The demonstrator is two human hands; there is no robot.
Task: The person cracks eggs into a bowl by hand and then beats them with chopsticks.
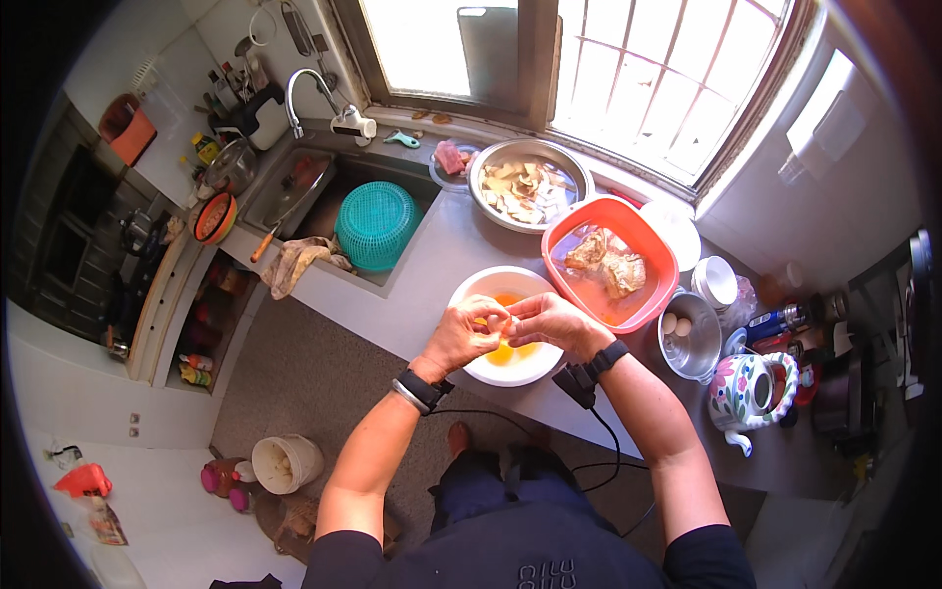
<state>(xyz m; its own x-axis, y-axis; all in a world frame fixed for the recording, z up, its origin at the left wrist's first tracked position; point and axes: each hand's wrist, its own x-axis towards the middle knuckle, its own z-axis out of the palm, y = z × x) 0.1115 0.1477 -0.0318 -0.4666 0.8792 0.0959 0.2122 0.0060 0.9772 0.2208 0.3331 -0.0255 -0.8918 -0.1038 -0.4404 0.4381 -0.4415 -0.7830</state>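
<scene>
Over a white bowl [535,372] near the counter's front edge, my left hand [453,336] and my right hand [563,322] meet fingertip to fingertip. Both are closed on a pale egg [497,323], mostly covered by the fingers; how far its shell is broken cannot be made out. Orange-yellow yolks [503,354] lie in the bowl below. To the right, a few whole eggs [677,324] rest in a metal pot [703,348]. Just behind my right hand stands a red plastic basin [664,243] with browned chunks [622,274] in liquid.
A steel basin of pale slices [525,194] and a plate of raw meat [452,157] stand by the window. A teal colander [378,224] sits in the sink. A floral teapot [743,393] and stacked white bowls [714,281] are at right. Cables hang beside my right arm.
</scene>
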